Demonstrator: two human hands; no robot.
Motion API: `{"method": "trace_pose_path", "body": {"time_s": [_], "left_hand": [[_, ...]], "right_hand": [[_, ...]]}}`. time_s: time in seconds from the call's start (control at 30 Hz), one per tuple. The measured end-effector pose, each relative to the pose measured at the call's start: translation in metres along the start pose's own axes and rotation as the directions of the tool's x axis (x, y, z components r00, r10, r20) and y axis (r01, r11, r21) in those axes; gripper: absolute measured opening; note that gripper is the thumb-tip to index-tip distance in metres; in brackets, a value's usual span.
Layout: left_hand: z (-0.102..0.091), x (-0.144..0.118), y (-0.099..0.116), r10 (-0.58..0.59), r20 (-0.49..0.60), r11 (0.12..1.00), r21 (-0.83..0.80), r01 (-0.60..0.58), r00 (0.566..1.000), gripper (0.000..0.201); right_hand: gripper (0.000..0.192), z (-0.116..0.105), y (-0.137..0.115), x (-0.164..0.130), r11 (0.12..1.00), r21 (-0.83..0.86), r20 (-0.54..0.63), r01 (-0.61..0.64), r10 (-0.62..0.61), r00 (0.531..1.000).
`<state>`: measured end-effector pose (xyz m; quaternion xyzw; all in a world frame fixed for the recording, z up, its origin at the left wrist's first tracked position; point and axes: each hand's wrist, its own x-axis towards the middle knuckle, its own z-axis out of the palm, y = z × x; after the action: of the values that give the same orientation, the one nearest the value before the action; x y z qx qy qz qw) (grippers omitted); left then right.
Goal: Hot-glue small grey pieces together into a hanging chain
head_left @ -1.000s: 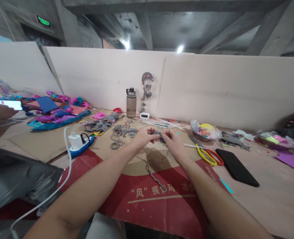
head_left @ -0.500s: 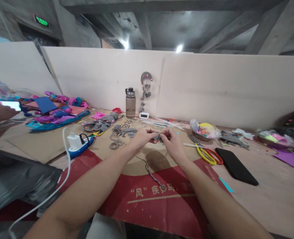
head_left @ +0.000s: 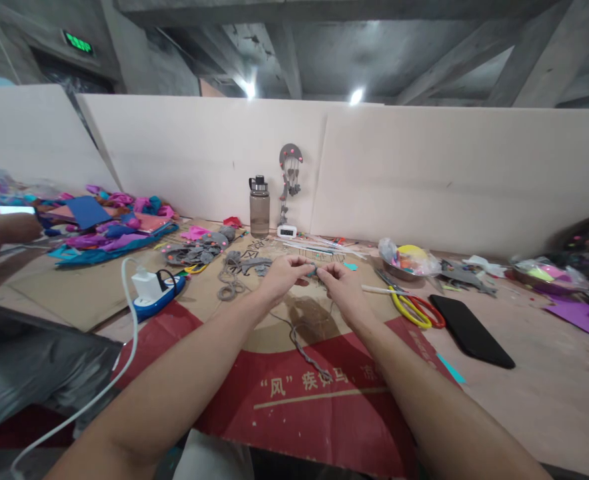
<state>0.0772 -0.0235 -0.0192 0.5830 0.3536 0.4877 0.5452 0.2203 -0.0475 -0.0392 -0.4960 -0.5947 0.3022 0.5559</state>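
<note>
My left hand (head_left: 289, 272) and my right hand (head_left: 338, 280) meet over the cardboard sheet (head_left: 334, 420), fingertips pinched together. Between them is a small grey-teal piece (head_left: 312, 271), mostly hidden by the fingers, so its kind is unclear. Below my hands a grey yarn strand (head_left: 302, 347) trails across the cardboard onto its red part. Left of my left hand lie a loose coil of grey yarn (head_left: 230, 288) and some grey felt scraps (head_left: 255, 265). A white stick (head_left: 377, 289) lies just right of my right hand.
Scissors with yellow and red handles (head_left: 414, 310) and a black phone (head_left: 470, 331) lie at right. Behind stand a water bottle (head_left: 259, 208) and a small white clock (head_left: 287, 231). A blue power strip (head_left: 158, 299) with a white cable is at left, near another person's hand (head_left: 12, 230).
My right hand's fingers have shifted slightly around the small piece, and a teal scrap shows more beside them. The other person's hand at left has moved over the lit phone.
</note>
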Motion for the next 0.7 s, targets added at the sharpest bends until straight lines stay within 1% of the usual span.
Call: {"method": "trace_pose_path", "body": {"time_s": [0.1, 0.17, 0.23, 0.33, 0.4, 0.53, 0.7], "left_hand": [[0.0001, -0.0003, -0.0005, 0.041, -0.026, 0.996, 0.080, -0.039, 0.999, 0.019], [0.0007, -0.0011, -0.0004, 0.040, -0.008, 0.995, 0.089, -0.039, 0.999, 0.021], [0.0017, -0.0019, -0.0005, 0.044, 0.017, 0.996, 0.075, -0.045, 0.999, 0.022], [0.0031, -0.0020, -0.0024, 0.055, 0.032, 0.997, 0.050, -0.056, 0.998, 0.022], [0.0036, -0.0012, -0.0046, 0.043, 0.031, 0.998, 0.039, -0.044, 0.999, 0.024], [0.0040, 0.0003, -0.0082, 0.024, 0.028, 1.000, 0.017, -0.024, 0.999, 0.026], [0.0049, 0.0006, -0.0091, 0.006, 0.020, 1.000, 0.004, -0.006, 1.000, 0.024]], "right_hand": [[0.027, 0.0019, 0.0021, -0.0006, 0.983, 0.146, 0.027, -0.108, 0.105, 0.994], [0.029, 0.0026, 0.0000, -0.0016, 0.958, 0.225, 0.047, -0.177, 0.170, 0.984], [0.030, 0.0028, -0.0032, -0.0025, 0.944, 0.253, 0.046, -0.212, 0.207, 0.977], [0.027, 0.0020, -0.0060, -0.0027, 0.954, 0.213, 0.003, -0.212, 0.217, 0.976], [0.025, 0.0015, -0.0054, -0.0022, 0.967, 0.169, -0.024, -0.193, 0.199, 0.980], [0.024, 0.0015, -0.0021, -0.0017, 0.983, 0.109, -0.040, -0.150, 0.155, 0.987], [0.024, 0.0012, -0.0015, -0.0012, 0.986, 0.064, -0.068, -0.157, 0.161, 0.985]]}}
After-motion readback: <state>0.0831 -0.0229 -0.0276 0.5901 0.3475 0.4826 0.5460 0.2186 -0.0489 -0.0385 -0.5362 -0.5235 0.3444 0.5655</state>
